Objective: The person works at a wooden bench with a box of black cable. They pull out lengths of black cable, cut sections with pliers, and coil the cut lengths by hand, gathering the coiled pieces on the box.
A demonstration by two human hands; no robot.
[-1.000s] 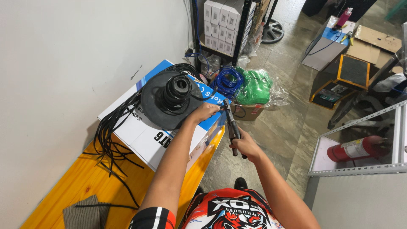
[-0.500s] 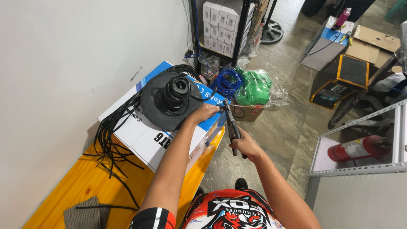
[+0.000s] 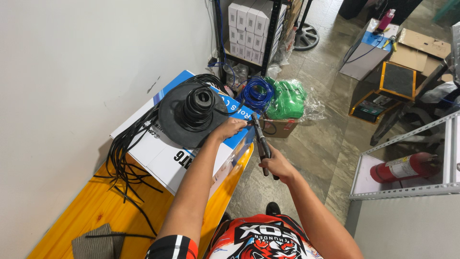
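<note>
two hands [image 3: 230, 128], pliers [image 3: 261, 144], white-blue box [image 3: 163, 156]

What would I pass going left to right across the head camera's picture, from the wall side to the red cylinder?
Bundle of black cables → black spool → left hand → pliers → right hand → red fire extinguisher.

A plain white wall [image 3: 72, 62] rises just behind the yellow wooden desk [image 3: 91, 211]. Beyond the desk's far end stands a black shelf rack [image 3: 268, 33]; beside the desk spreads a grey stone-tiled floor [image 3: 326, 139].
</note>
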